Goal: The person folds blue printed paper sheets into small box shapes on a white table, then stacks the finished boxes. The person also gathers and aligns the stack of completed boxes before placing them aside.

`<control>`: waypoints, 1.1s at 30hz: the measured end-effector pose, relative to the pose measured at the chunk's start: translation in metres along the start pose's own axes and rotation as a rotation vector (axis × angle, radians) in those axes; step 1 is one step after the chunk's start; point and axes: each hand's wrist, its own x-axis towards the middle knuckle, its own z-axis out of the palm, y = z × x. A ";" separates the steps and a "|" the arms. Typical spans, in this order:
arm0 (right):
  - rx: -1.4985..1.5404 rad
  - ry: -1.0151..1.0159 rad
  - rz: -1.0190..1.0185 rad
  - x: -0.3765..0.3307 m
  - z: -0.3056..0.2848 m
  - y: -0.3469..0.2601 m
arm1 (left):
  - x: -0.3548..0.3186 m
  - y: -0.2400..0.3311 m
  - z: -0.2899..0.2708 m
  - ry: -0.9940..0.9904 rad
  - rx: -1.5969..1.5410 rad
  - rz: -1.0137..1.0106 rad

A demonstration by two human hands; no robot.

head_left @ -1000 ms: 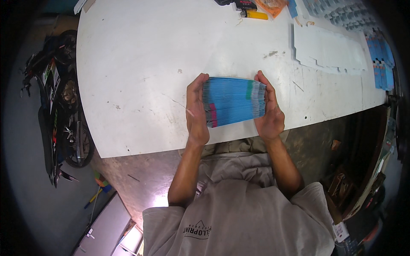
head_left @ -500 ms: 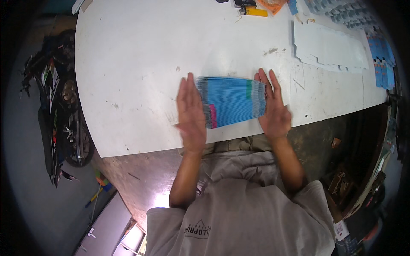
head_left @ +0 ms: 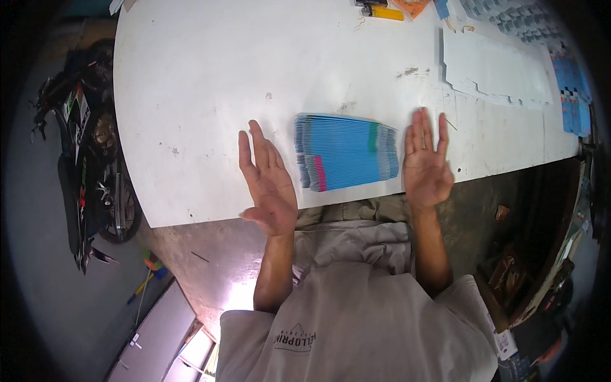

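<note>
Flanking the blue stack (head_left: 344,153) at centre frame, my left hand (head_left: 270,184) and right hand (head_left: 428,175) are wide open, holding nothing (gaps both sides!), so the white table (head_left: 203,76) alone seems to support it.

We are in what looks like a workshop, perhaps a garage: a large, scuffed white table (head_left: 191,95) bears a stack of thin blue cards (head_left: 344,153) near its front edge and more blue pieces (head_left: 576,113) at its right end. Left of the table we see a motorcycle (head_left: 77,109), and in front of the table a stained floor (head_left: 219,251).
</note>
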 end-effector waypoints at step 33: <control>-0.524 -0.267 0.128 -0.016 0.025 0.003 | -0.010 0.005 0.008 -0.045 0.390 0.062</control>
